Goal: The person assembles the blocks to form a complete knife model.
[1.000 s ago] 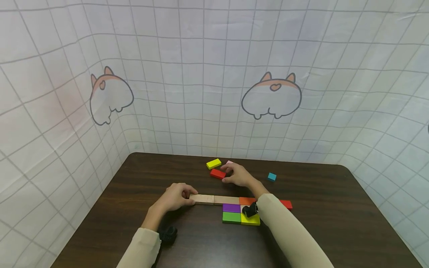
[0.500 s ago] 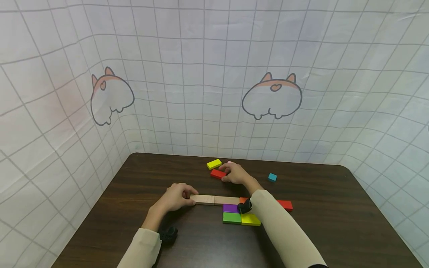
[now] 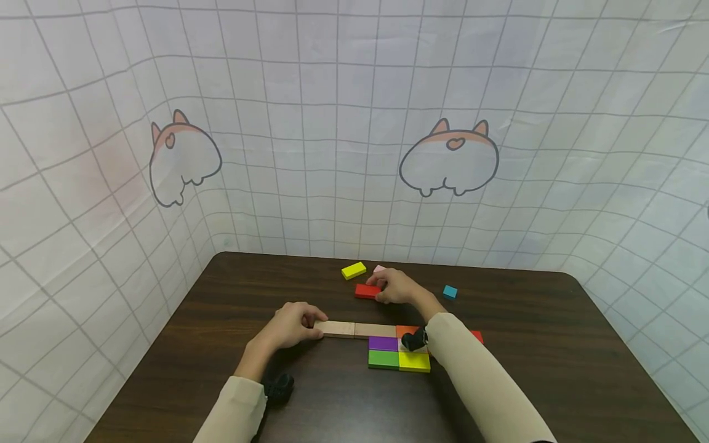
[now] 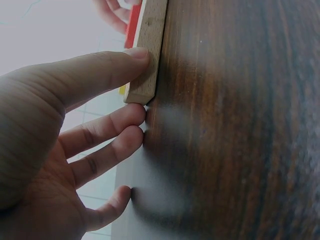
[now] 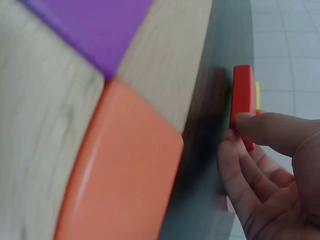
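In the head view a row of plain wooden blocks lies on the dark table, and my left hand [image 3: 290, 324] is at its left end. My left thumb presses the near side of the end wooden block [image 4: 148, 55]; the index finger is mostly hidden behind it, and the other fingers touch the tabletop. Farther back, my right hand [image 3: 400, 288] pinches a red block [image 3: 367, 291] between thumb and fingers. The right wrist view shows this red block [image 5: 243, 97] standing out past the thumb. A pink block [image 3: 379, 269] sits just behind that hand.
Purple [image 3: 383, 344], green [image 3: 383, 359], yellow [image 3: 414, 362] and orange [image 3: 407, 331] blocks adjoin the row's right end. Another red block [image 3: 477, 336] is partly behind the right sleeve. A yellow block [image 3: 353, 271] and a small blue block [image 3: 450, 292] lie toward the back.
The red block in my right hand has turned and shifted slightly to the right, and that hand has moved right with it. My left hand has stayed in place.
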Demonstrator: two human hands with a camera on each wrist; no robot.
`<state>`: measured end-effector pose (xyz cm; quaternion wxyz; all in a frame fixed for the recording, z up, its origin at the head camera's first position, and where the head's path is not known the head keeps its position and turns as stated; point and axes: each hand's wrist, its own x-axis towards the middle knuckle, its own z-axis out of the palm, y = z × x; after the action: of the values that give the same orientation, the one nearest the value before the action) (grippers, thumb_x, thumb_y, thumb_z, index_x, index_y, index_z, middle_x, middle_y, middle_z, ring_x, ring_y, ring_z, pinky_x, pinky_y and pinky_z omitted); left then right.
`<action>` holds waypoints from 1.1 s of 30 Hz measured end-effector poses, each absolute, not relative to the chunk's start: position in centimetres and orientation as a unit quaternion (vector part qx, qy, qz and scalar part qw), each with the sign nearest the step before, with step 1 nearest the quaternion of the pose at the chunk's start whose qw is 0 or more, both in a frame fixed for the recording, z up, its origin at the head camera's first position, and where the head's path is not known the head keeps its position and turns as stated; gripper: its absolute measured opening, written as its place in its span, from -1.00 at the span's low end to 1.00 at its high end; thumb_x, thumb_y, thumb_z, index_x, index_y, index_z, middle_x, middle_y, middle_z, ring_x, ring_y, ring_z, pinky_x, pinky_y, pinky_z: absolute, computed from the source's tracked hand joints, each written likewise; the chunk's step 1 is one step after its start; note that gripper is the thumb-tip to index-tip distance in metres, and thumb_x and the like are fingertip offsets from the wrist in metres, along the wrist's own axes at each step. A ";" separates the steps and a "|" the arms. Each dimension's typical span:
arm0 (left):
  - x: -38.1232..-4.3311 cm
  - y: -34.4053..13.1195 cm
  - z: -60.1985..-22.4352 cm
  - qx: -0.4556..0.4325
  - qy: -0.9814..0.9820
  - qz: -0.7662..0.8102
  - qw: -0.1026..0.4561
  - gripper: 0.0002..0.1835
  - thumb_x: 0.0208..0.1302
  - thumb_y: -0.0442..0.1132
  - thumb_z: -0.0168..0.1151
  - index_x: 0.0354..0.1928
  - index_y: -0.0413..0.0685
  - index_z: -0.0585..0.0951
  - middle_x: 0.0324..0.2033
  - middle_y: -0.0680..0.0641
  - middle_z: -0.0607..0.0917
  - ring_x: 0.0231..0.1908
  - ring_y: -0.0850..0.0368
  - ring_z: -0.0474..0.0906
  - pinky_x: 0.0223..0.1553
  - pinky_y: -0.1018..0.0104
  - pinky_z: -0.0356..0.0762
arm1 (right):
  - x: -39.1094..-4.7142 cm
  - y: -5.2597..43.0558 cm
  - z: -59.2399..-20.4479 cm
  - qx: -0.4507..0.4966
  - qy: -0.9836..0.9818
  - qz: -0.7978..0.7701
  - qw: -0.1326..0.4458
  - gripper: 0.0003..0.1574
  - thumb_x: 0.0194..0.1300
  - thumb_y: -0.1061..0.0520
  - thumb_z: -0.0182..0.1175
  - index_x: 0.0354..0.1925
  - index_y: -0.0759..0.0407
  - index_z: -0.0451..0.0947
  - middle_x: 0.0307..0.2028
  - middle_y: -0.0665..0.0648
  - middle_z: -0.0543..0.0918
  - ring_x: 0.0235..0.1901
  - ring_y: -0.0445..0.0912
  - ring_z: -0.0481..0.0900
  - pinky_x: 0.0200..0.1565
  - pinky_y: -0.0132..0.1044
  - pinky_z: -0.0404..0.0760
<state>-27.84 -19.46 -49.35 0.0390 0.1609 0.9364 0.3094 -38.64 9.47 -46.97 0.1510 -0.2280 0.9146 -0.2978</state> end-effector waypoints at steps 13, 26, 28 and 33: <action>-27.9 -19.5 -49.3 0.163 0.936 0.310 0.039 -0.75 0.19 -0.14 0.52 -0.07 0.18 0.79 -0.46 0.13 0.60 -0.45 0.19 0.44 -0.26 0.20 0.29 | -35.4 14.2 -45.6 -0.267 0.897 -0.325 0.133 -0.51 0.31 0.26 0.35 0.19 0.04 0.62 0.11 0.17 0.58 -0.27 -0.09 0.58 -0.23 -0.25 0.60; -27.6 -19.4 -49.2 0.153 0.935 0.317 0.049 -0.75 0.20 -0.15 0.52 -0.06 0.20 0.78 -0.43 0.15 0.61 -0.42 0.18 0.46 -0.19 0.15 0.32 | -30.6 20.3 -45.4 -0.279 0.892 -0.338 0.111 -0.55 0.36 0.21 0.33 0.20 0.03 0.61 0.04 0.14 0.53 -0.29 -0.14 0.62 -0.23 -0.30 0.63; -27.6 -19.4 -49.2 0.154 0.934 0.320 0.049 -0.75 0.20 -0.16 0.52 -0.06 0.19 0.78 -0.42 0.14 0.62 -0.42 0.18 0.45 -0.21 0.16 0.33 | -30.0 21.3 -45.5 -0.287 0.892 -0.334 0.101 -0.54 0.35 0.20 0.35 0.20 0.07 0.60 0.03 0.15 0.54 -0.32 -0.16 0.62 -0.25 -0.32 0.63; -27.7 -19.4 -49.3 0.154 0.933 0.323 0.049 -0.74 0.20 -0.16 0.52 -0.05 0.18 0.78 -0.42 0.14 0.61 -0.43 0.17 0.45 -0.26 0.19 0.35 | -28.4 22.9 -45.8 -0.273 0.895 -0.338 0.097 -0.51 0.32 0.17 0.38 0.20 0.03 0.59 -0.03 0.11 0.58 -0.35 -0.16 0.58 -0.28 -0.33 0.65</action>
<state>-27.68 -19.43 -49.27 0.0493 0.1540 0.9326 0.3227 -28.40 22.92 -45.80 0.0973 -0.2726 0.8954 -0.3384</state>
